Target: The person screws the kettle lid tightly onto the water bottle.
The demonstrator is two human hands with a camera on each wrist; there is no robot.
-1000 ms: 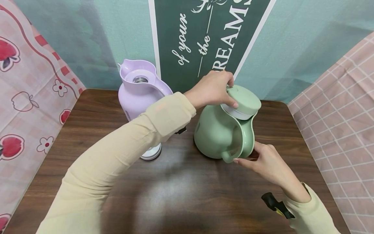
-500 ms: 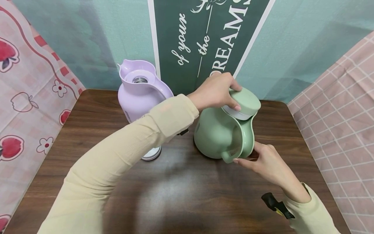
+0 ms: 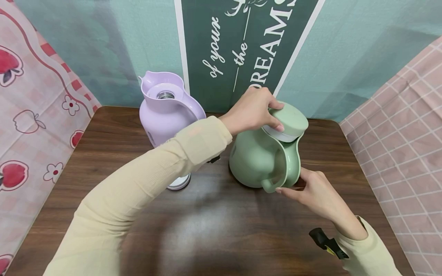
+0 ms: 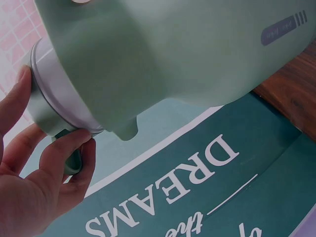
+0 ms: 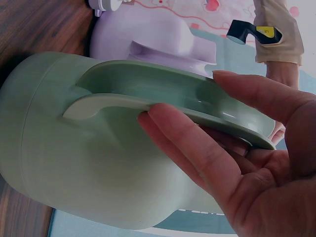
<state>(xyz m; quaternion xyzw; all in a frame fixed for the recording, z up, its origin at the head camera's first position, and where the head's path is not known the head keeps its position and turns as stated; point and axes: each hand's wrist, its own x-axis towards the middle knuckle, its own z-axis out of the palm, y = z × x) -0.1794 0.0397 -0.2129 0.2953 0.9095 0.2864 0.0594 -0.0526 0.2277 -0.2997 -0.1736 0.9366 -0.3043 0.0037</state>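
Note:
A light green thermos jug [image 3: 253, 157] stands on the wooden table, right of the middle. Its round green lid [image 3: 290, 119] sits at the mouth, with a white collar [image 4: 59, 81] showing above the rim. My left hand [image 3: 253, 109] grips this lid from the left; the left wrist view shows fingers around its side and by a small green tab [image 4: 73, 163]. Low on the right, my right hand [image 3: 319, 195] holds the jug's handle [image 5: 113, 102], fingers on one side and thumb on the other. A lidless lilac thermos jug [image 3: 165, 120] stands to the left.
A round white piece [image 3: 179, 181] lies in front of the lilac jug, partly hidden by my left sleeve [image 3: 138, 188]. Behind the table [image 3: 207, 234] hang a teal cloth and a dark green lettered banner [image 3: 221, 50]. Patterned cloths line both sides.
My left forefinger and thumb have shifted slightly on the lid, and the left hand sits a little lower. The right hand and both jugs look unmoved.

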